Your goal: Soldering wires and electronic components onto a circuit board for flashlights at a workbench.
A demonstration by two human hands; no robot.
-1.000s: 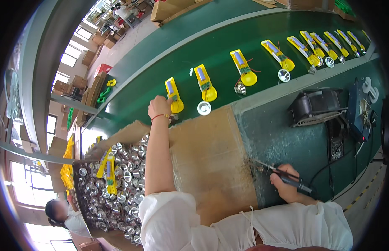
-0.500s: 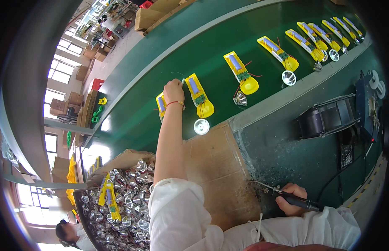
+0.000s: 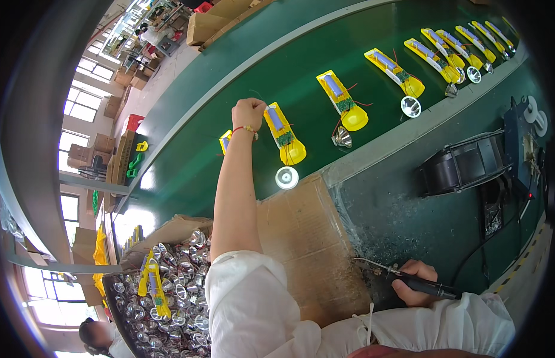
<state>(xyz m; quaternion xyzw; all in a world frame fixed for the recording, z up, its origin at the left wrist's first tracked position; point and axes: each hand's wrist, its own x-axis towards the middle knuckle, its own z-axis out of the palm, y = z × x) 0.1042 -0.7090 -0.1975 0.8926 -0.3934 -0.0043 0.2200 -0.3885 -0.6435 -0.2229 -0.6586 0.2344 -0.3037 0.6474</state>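
Observation:
My left hand (image 3: 249, 113) reaches over the green bench, fingers pinched at the far end of a yellow flashlight half-shell (image 3: 287, 149). Whatever lies between the fingertips is hidden; a thin strand shows just beyond them. That shell carries a lilac battery (image 3: 274, 119) and a green circuit board (image 3: 285, 139), and a round reflector (image 3: 286, 178) lies at its near end. Another yellow shell (image 3: 225, 141) is mostly covered by my left forearm. Low on the right, my right hand (image 3: 418, 280) grips a black-handled soldering iron (image 3: 425, 286), its thin bent tip pointing left above the cardboard.
More wired shells (image 3: 349, 113) run in a row toward the far right. A box of silvery reflectors (image 3: 182, 292) stands at lower left, with yellow shells on top. Worn cardboard (image 3: 301, 238) covers the near bench. A black fan-like device (image 3: 468, 167) sits at right beside a blue unit (image 3: 519, 149).
My left hand has moved slightly farther away along the shell's far end, still pinched. My right hand and the soldering iron have stayed in place.

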